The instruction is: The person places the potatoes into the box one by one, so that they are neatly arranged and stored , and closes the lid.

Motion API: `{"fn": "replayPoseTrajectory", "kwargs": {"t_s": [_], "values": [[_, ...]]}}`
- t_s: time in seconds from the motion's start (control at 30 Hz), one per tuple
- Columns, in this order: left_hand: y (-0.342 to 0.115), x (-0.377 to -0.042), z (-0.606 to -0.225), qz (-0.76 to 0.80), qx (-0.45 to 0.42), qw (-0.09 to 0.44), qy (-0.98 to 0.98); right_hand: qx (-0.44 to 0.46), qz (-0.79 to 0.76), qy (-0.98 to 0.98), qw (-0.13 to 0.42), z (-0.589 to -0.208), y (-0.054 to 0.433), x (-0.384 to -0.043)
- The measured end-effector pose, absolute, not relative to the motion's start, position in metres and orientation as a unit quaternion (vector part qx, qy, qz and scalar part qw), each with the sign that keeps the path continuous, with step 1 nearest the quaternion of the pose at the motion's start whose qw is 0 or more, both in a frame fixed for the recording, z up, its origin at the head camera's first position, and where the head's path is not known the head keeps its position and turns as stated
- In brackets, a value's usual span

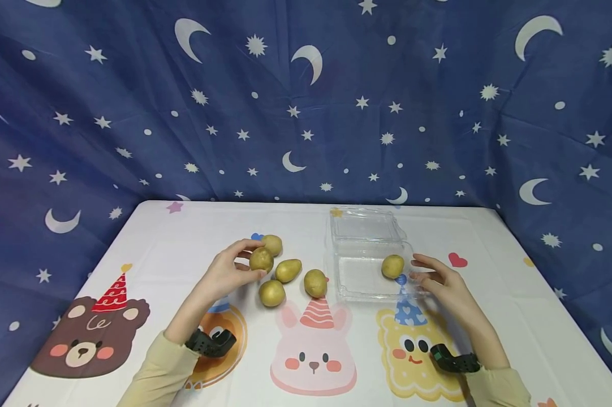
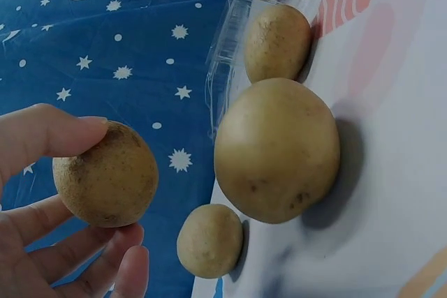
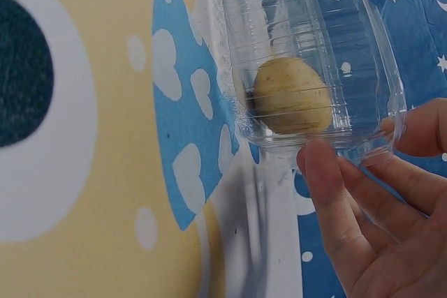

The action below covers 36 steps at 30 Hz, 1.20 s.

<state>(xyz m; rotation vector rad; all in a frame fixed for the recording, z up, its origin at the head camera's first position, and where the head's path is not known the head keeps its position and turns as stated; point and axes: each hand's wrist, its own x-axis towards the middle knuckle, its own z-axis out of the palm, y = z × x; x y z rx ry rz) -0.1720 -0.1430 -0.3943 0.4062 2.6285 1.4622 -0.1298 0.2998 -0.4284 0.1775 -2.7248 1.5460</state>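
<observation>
My left hand (image 1: 233, 264) pinches a round yellow-brown potato (image 2: 108, 176) between thumb and fingers. In the head view several more potatoes lie close by, among them one potato (image 1: 272, 245) behind the held one and another potato (image 1: 272, 293) in front of it. To the right stands a clear plastic container (image 1: 359, 282) with its hinged lid (image 1: 364, 226) folded back. A single potato (image 1: 392, 266) sits in its right part. My right hand (image 3: 387, 207) holds the container's right edge, thumb and fingers at the rim.
A white tablecloth (image 1: 153, 249) with cartoon prints covers the table. One potato (image 1: 315, 283) lies just left of the container. A dark blue curtain (image 1: 265, 147) with moons and stars hangs behind the table's far edge. Each wrist bears a black strap with a camera.
</observation>
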Motion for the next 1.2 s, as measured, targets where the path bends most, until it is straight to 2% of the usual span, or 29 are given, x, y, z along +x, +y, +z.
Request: {"fn": "replayPoseTrajectory", "kwargs": {"t_s": [0.37,1.2], "values": [[-0.13,-0.175,-0.386,0.474,0.147,0.053,0.866,0.039,0.487,-0.873,-0.013,-0.427,0.3,-0.13],[-0.089,-0.183,-0.38,0.499,0.21,0.051,0.839,0.048,0.496,-0.867,-0.003,-0.425,0.3,-0.13]]}}
